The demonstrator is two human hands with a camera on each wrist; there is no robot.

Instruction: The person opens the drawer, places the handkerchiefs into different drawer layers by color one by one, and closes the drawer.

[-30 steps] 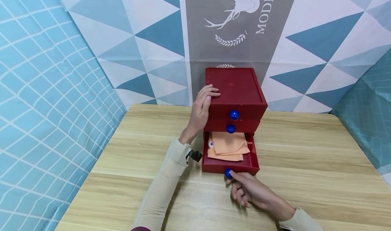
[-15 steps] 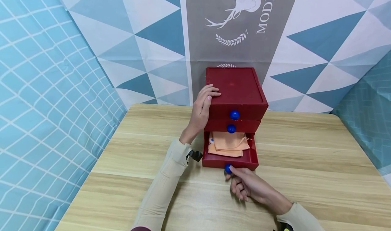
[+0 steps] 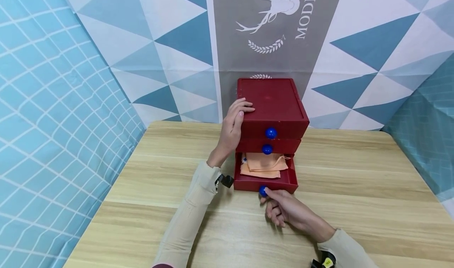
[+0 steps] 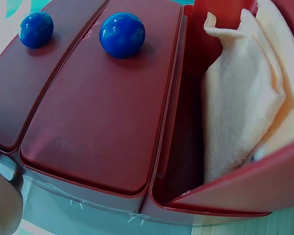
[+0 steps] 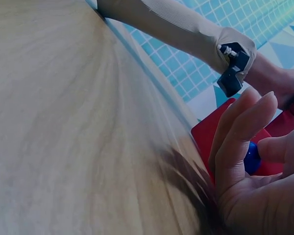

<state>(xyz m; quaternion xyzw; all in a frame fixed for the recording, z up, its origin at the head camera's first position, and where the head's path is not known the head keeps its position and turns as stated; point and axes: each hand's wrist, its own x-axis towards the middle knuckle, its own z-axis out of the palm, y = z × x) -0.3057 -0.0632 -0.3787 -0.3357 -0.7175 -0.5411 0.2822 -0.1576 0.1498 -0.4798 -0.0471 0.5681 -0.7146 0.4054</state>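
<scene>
A dark red chest of drawers (image 3: 269, 98) stands at the back of the table. Its bottom drawer (image 3: 244, 185) is pulled partly out, and folded peach cloths (image 3: 262, 169) lie inside. My right hand (image 3: 291, 211) pinches the blue round knob (image 3: 263, 191) of that drawer between thumb and finger; the right wrist view shows the knob (image 5: 252, 159) there too. With relaxed fingers, my left hand (image 3: 232, 128) rests on the chest's top left edge. The upper two drawers are pushed in, each with a blue knob (image 4: 122, 35).
The wooden table (image 3: 149, 220) spreads out on both sides of the chest. A patterned cloth wall (image 3: 177, 51) rises right behind it, with a blue checked sheet (image 3: 53, 122) on the left. A small black camera (image 3: 227, 180) sits on the left wrist.
The bottom drawer has slid further in toward the chest, the right hand moving away from me with its knob. The left hand has stayed in place on the chest.
</scene>
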